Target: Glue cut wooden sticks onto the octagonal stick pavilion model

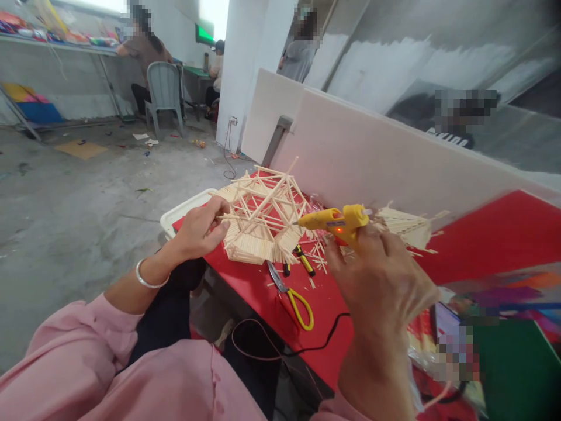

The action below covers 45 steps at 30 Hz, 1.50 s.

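Observation:
A model built of thin wooden sticks [263, 219] stands on the red table [491, 234]. My left hand [199, 228] grips its left side, pinching a stick with the fingertips. My right hand [381, 280] holds a yellow hot glue gun [335, 221], its nozzle pointing left and touching the model's right side. A red light glows on the gun. Its black cord [307, 348] trails off the table's front edge.
Yellow-handled scissors [291, 295] and small yellow-black pliers [302, 260] lie in front of the model among loose sticks. A stick panel [405, 225] lies right of the gun. White boards [372, 152] stand behind the table. Colored paper [504, 304] lies at right. Other people sit in the background.

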{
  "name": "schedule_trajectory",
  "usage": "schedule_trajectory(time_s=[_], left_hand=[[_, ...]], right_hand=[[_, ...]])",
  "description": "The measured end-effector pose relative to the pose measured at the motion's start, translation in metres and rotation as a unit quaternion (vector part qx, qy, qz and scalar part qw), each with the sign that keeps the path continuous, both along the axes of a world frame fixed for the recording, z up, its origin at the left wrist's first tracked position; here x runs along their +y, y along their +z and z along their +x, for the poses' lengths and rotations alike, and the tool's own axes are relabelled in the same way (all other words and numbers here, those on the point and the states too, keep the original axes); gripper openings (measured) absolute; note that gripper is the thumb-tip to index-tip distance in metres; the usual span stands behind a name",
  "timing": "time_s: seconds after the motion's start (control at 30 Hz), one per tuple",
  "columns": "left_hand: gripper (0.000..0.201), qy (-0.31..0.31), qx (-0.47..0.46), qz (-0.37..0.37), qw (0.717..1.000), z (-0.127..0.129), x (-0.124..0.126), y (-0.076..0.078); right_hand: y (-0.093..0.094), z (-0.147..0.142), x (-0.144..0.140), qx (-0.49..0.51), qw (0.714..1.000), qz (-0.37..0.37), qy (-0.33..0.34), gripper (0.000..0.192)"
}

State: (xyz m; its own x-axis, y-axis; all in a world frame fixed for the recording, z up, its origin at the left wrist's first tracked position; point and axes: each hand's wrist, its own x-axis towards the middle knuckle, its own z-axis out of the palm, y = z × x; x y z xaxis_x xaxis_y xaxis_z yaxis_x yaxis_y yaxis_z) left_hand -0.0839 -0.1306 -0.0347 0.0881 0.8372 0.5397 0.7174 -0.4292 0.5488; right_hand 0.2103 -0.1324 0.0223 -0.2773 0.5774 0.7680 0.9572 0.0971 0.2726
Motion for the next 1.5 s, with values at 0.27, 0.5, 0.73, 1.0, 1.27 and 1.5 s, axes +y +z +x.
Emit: schedule_trajectory(time_s=[0.27,0.5,0.73,1.0,1.27,1.5], left_hand=[[0.020,-0.231,-0.318,-0.151,0.907,0.037,-0.036,-0.007],[0.032,-0.316,-0.457,-0.287,0.780,0.070,-0.036,-0.012],[0.033,-0.274,-0.543,-0.247,0.754,0.090,-0.028,-0.011],[0.041,-0.192,-0.643,-0.288,0.683,0.115,-0.010,-0.014],[0.036,-0.111,-0.756,-0.214,0.608,0.134,0.008,-0.007],[0.035,-0.095,-0.777,-0.205,0.587,0.139,0.015,-0.003]], right_hand=[[0.005,0.002,0.001,-0.036,0.999,0.021,-0.005,0.041],[0.007,0.004,0.002,-0.053,0.998,0.024,0.005,0.041],[0.007,0.006,0.005,-0.055,0.998,0.019,0.007,0.044],[0.007,0.009,0.006,-0.063,0.998,0.021,0.017,0.045],[0.008,0.008,0.006,-0.055,0.998,0.018,0.020,0.045],[0.009,0.008,0.005,-0.070,0.997,0.025,0.012,0.045]])
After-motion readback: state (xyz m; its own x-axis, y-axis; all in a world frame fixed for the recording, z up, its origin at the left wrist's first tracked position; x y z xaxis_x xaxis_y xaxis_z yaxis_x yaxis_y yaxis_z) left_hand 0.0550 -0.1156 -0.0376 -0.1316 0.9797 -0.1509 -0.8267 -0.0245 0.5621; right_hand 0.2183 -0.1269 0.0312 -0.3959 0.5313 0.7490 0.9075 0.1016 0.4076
